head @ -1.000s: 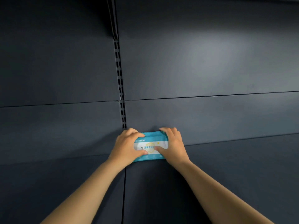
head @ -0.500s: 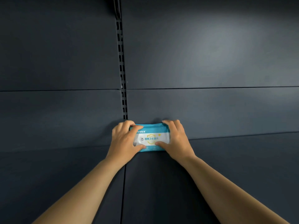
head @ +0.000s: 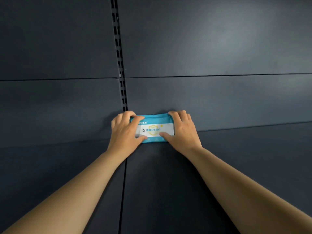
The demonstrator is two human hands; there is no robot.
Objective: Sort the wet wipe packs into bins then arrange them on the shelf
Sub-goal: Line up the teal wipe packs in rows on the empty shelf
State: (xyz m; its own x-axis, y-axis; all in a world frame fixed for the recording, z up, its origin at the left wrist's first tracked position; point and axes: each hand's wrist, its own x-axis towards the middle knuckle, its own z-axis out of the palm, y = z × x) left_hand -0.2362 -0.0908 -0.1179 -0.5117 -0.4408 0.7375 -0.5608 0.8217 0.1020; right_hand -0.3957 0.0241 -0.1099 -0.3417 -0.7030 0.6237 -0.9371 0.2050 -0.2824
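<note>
**Wet wipe pack squared up at the back of a dark shelf**

Head view: A person's left hand (head: 124,132) and right hand (head: 183,132) hold the two short ends of a single wet wipe pack (head: 154,128), fingers curled over its top edge and thumbs laid across its printed front. The pack stands on its long edge on the dark shelf (head: 168,191), against the back panel (head: 202,102) and just right of the slotted upright (head: 120,65), above the seam between two shelf boards. No bins and no other packs appear.

To finish the placement well, the pack likely needs its lower edge seated flat and its back snug to the panel before either hand lets go. A soft pack may slump or tip forward, so easing both hands off evenly seems wise, with the label kept facing out and level.

The pack is teal with a white band. Blue Chinese characters on the band appear to read 酒精卫生湿巾, alcohol sanitary wipes, over a yellow shield emblem. A small white brand mark at the top left is too blurred to read.
</note>
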